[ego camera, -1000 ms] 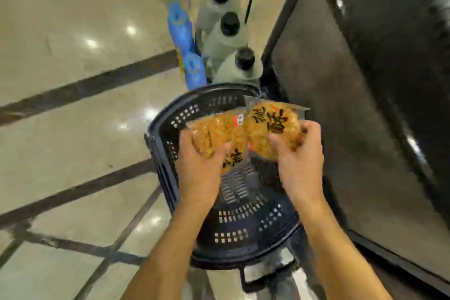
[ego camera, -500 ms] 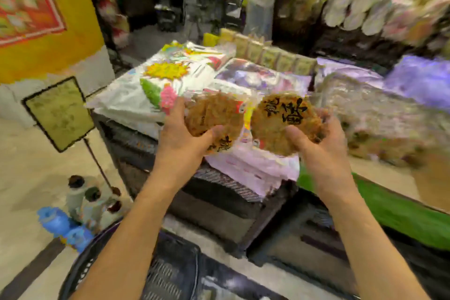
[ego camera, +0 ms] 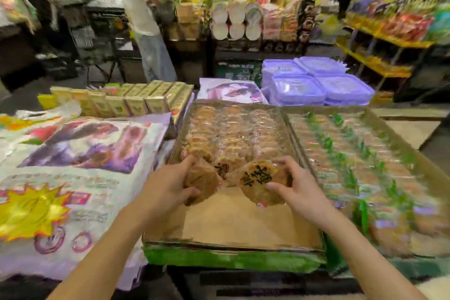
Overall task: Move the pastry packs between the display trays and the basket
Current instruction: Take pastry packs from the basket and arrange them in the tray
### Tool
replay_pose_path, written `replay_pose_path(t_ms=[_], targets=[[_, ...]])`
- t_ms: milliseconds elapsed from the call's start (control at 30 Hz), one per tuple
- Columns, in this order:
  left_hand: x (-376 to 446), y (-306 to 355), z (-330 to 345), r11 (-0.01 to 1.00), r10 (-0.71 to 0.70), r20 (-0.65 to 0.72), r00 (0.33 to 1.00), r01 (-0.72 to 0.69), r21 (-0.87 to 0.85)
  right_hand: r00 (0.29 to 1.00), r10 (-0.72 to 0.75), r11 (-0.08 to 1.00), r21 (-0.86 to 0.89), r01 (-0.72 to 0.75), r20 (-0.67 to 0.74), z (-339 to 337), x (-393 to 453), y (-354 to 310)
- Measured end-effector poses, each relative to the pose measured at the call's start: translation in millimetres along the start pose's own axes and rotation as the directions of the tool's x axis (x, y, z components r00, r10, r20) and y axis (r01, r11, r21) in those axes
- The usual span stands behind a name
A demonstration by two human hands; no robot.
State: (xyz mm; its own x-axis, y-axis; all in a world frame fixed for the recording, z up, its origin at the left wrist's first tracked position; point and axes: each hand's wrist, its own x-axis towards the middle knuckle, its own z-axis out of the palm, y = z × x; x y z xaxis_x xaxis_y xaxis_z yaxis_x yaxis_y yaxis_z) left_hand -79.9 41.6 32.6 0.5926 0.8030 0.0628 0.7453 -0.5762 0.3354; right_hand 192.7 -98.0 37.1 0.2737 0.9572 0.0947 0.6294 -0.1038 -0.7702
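Over cardboard tray (ego camera: 243, 221); both hands (ego camera: 168, 187) (ego camera: 299, 190) each gripping one pastry pack (ego camera: 202, 181) (ego camera: 260, 180)

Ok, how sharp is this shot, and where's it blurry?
Head view: hands and the two pastry packs read fairly clearly; the right tray and shop shelves smear with motion blur, and the wide lens bends the edges.

Whole feed is smeared from my end. Right of the right grip (ego camera: 300, 193), the green-labelled tray (ego camera: 360, 168) is pure blur, can't read a label. The left grip (ego camera: 168, 191) covers the near edge of its pastry pack (ego camera: 203, 181). Black print on the other pack (ego camera: 259, 179) is unreadable. Shelves beyond both grips are mush, and both forearms run off the bottom edge.
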Motion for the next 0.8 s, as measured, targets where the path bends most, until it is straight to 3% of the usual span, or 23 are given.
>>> replay_pose_path(t_ms=[200, 333, 467, 567, 700, 800], targets=[[56.1, -14.1, 26.3, 0.931, 0.012, 0.216, 0.976, -0.090, 0.353, 0.967, 0.015, 0.942, -0.329, 0.071, 0.253, 19.5, 49.2, 28.2], [88.8, -25.1, 37.9, 0.883, 0.035, 0.268, 0.963, -0.156, 0.443, 0.946, -0.001, 0.770, -0.603, 0.207, 0.323, 24.1, 80.1, 42.2], [118.5, -39.4, 47.8, 0.848, 0.076, 0.240, 0.968, -0.189, 0.495, 0.960, 0.101, 0.618, -0.773, 0.144, 0.260, 19.7, 100.8, 59.9], [123.6, -46.9, 54.1, 0.850, 0.093, 0.200, 0.975, -0.182, 0.494, 0.975, 0.146, 0.560, -0.826, 0.060, 0.170, 19.3, 111.8, 64.8], [120.8, -57.1, 61.7, 0.838, 0.282, 0.020, 0.959, -0.256, 0.482, 0.997, 0.064, 0.514, -0.858, 0.006, 0.046, 32.8, 113.3, 68.0], [121.9, -56.8, 66.0, 0.844, 0.348, 0.003, 0.938, -0.315, 0.434, 1.000, 0.016, 0.510, -0.860, -0.009, 0.000, 41.2, 108.7, 66.9]])
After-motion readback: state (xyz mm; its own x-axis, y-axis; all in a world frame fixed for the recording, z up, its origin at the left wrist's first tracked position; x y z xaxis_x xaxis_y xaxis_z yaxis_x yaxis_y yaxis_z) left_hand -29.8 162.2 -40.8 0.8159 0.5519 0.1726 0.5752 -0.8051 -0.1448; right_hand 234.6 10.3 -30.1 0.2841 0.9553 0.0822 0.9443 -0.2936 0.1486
